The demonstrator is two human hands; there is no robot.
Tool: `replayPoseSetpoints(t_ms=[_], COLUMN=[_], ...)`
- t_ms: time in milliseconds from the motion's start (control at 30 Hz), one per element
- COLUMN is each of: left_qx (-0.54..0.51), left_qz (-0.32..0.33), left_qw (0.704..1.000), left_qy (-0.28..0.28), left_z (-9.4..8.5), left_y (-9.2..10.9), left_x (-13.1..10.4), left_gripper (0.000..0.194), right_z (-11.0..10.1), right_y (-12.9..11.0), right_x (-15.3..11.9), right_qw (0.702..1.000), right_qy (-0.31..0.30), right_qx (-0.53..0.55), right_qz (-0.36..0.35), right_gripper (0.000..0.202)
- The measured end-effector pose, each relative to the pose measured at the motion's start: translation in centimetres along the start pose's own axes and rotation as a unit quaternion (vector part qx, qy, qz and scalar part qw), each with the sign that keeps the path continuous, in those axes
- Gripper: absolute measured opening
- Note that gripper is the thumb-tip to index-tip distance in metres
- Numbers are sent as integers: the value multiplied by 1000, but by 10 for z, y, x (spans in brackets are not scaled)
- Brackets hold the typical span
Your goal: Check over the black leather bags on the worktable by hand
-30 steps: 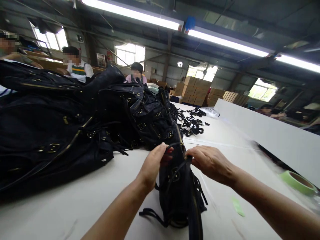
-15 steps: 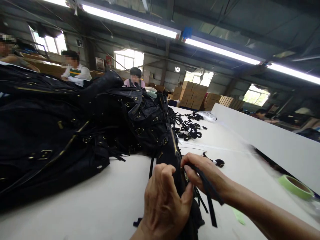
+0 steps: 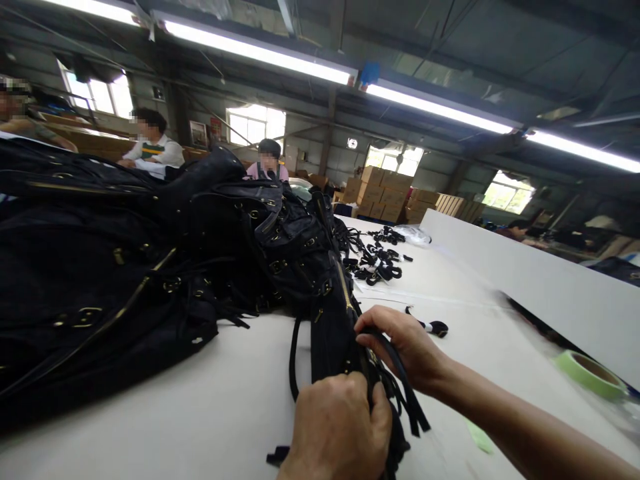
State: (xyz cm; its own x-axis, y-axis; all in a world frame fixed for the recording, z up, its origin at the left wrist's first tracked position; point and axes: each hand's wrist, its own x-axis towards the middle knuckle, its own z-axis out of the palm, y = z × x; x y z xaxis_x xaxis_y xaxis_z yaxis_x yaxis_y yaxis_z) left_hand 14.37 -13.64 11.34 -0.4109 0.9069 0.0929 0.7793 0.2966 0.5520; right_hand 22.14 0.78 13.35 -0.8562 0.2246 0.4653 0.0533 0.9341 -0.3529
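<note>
A black bag (image 3: 331, 333) with gold zippers and buckles stands on edge on the white table (image 3: 210, 400) in front of me. My left hand (image 3: 337, 427) grips its near end at the bottom of the view. My right hand (image 3: 407, 347) holds a black strap (image 3: 400, 377) that hangs from the bag's right side. A large heap of similar black bags (image 3: 150, 253) lies just to the left and behind.
Loose black straps (image 3: 380, 257) lie farther down the table, and one small black piece (image 3: 433, 327) lies near my right hand. A roll of green tape (image 3: 590, 370) sits at the right by a white divider board (image 3: 525, 273). Other people sit beyond the heap.
My left hand has slid down the bag toward me, from its top edge to its near end. My right hand has taken hold of the strap and stays at the bag's right side.
</note>
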Motion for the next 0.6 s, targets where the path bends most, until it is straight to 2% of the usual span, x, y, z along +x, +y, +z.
replayPoseSetpoints(t_ms=[200, 367, 500, 600], left_qx=[14, 38, 13, 3], left_qz=[6, 49, 44, 39], left_qw=[997, 994, 992, 992], left_qy=[-74, -88, -114, -122], left_z=[-3, 3, 8, 9], left_y=[3, 7, 15, 17], left_x=[-7, -8, -7, -6], left_gripper=[40, 49, 48, 47], right_z=[-4, -5, -3, -2], right_y=[-2, 0, 7, 11], right_x=[3, 13, 24, 27], right_qw=[999, 998, 997, 998], right_qy=[6, 10, 33, 14], right_qx=[-22, -53, -74, -64], right_qz=[-44, -16, 13, 5], right_gripper=[5, 3, 3, 7])
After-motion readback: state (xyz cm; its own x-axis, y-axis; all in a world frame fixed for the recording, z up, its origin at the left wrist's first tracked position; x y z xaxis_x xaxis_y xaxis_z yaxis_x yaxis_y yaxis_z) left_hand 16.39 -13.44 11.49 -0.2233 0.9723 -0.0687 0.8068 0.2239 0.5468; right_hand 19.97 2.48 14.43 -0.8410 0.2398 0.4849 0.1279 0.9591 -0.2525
